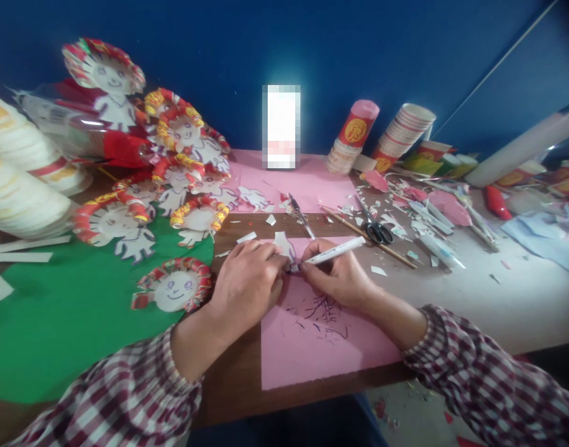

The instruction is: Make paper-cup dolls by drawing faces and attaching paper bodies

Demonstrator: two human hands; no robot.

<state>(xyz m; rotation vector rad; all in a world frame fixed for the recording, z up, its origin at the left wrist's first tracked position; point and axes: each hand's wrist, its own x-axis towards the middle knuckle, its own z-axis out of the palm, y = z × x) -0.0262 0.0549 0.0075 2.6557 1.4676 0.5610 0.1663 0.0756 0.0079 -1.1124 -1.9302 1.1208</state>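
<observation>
Blue wall (195,43) fills the top of the frame, and below it I see the table (456,304) running across, its right end cut off. At left a green sheet (56,329) carries ring-headed dolls (189,136), probably grouped there to stay clear of the working spot; they overlap, so I can't count them. Cups (23,174) are cut off at the left edge; more cups (354,133) stand stacked at upper right. At upper centre a bright rectangle (281,121) is pixelated, its content unreadable to me.

From my remote view, both hands meet at centre over a pink sheet (284,357), perhaps laid to catch stray ink, as dark strokes mark it. The left hand (251,273) lies over a white cutout (281,241), seemingly to steady it; its fingertips are hidden, so I cannot tell whether they pinch or only press. The right hand (347,276) closes around a marker (335,249), slanted with its tip end down at the cutout's lower edge. The tip itself is too blurred to make out. Scissors (380,231) lie right of centre among paper scraps (378,270).
</observation>
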